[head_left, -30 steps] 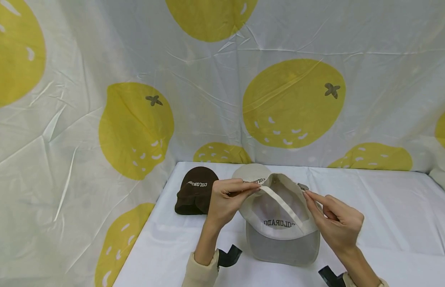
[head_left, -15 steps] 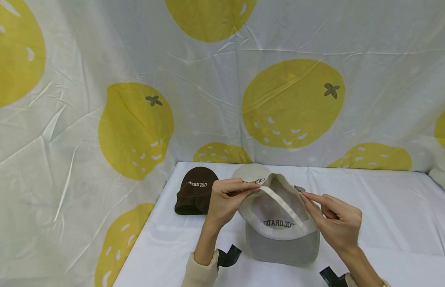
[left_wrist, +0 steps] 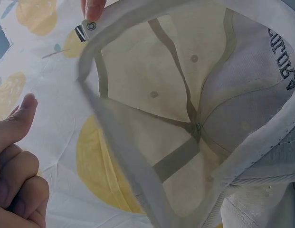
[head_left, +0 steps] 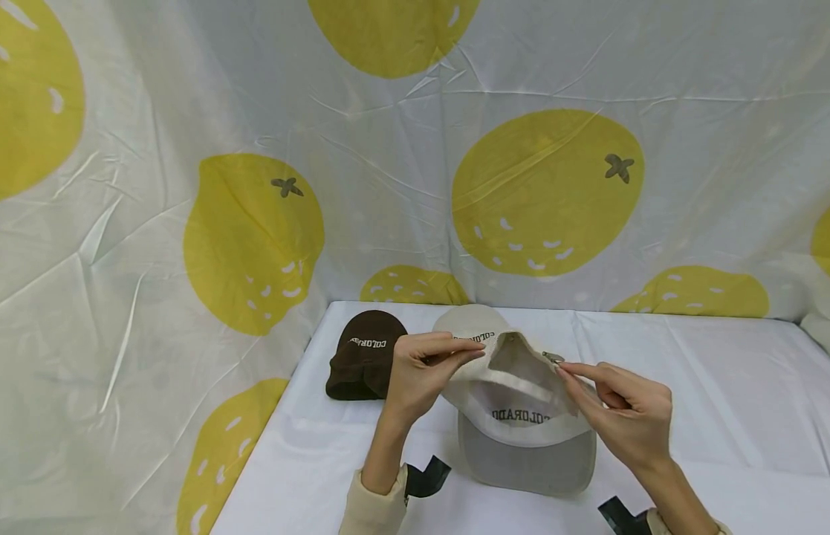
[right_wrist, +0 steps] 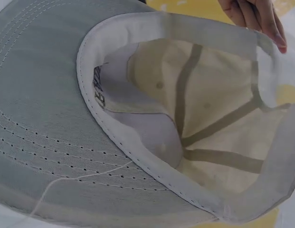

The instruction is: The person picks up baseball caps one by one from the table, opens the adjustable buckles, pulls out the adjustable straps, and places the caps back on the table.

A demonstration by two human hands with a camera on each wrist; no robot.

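An off-white baseball cap (head_left: 527, 464) is tipped so its inside and grey underbrim face me, with COLORADO reversed inside. My right hand (head_left: 625, 409) pinches the cap's back edge beside a small metal buckle (head_left: 553, 357). The left wrist view shows that buckle (left_wrist: 80, 32) right under the right fingertips (left_wrist: 93, 9). My left hand (head_left: 417, 375) hovers at the cap's left side, thumb and index close together. In the left wrist view, the left hand (left_wrist: 19, 166) has curled fingers, stands apart from the cap, and nothing shows in its grasp.
A dark brown cap (head_left: 368, 349) lettered COLORADO stands at the table's back left. Behind the held cap sits another off-white cap (head_left: 469, 319), partly covered. White cloth covers the table (head_left: 715, 416). A lemon-print curtain (head_left: 388, 186) hangs behind and to the left.
The white strap stretched from my left fingertips has come away and dropped into the cap's opening. My right hand and the buckle have shifted slightly left. The left hand has stayed put.
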